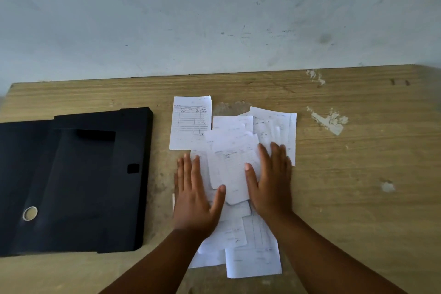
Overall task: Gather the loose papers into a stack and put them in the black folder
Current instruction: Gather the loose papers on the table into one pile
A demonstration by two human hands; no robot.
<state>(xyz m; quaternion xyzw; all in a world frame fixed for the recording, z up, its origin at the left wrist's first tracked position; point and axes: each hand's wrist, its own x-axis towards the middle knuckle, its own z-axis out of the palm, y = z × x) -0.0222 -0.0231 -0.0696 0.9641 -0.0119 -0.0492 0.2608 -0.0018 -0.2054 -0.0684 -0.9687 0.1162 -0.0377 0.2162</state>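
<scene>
Gathering is the step in hand: both hands lie flat on a loose spread of papers (232, 174) near the middle of the table (358, 174), and nothing is squared into a stack yet. The left hand (194, 200) presses the spread's left side, the right hand (269, 181) its right side. Each grip is released, fingers straight and palms down, holding nothing.

The black folder (78, 181) lies open and flat toward the table's left edge, just beside the papers but not touching them. No paper is inside it.

By my judgement, the next move calls for sliding the two hands toward each other to bunch the sheets, then pulling in the strays: one lined sheet (191, 122) lies toward the far edge, only its corner under the pile, and a few stick out toward the near edge.

Count: one folder, two hands. The sheets overlap too much for a sure count; perhaps ten or so.
</scene>
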